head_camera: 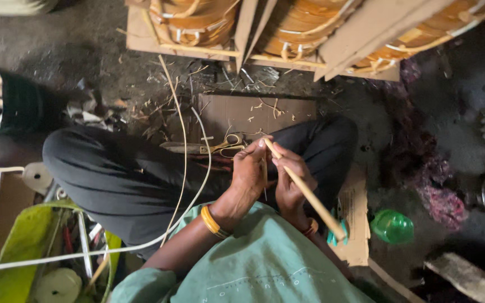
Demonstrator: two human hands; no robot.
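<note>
Seated on the floor, legs crossed, looking down at both hands working close together over the lap.

Left hand: closed, fingers curled around the upper end of a pale cane rod, thumb near its tip. Right hand: also closed on the same rod, gripping just below the left. The rod runs diagonally from the fingertips down to the lower right, past the right wrist. A thin sliver seems pinched between the hands; too small to be sure.

A long thin cane strip loops across the left thigh and trails off to the left. Scissors with yellow handles lie on cardboard just ahead of the hands. Green plastic bottle to the right, apart.

Judgement: good work here calls for keeping the two grips close, rod braced steady against the body, small controlled finger motion at the tip.
</note>
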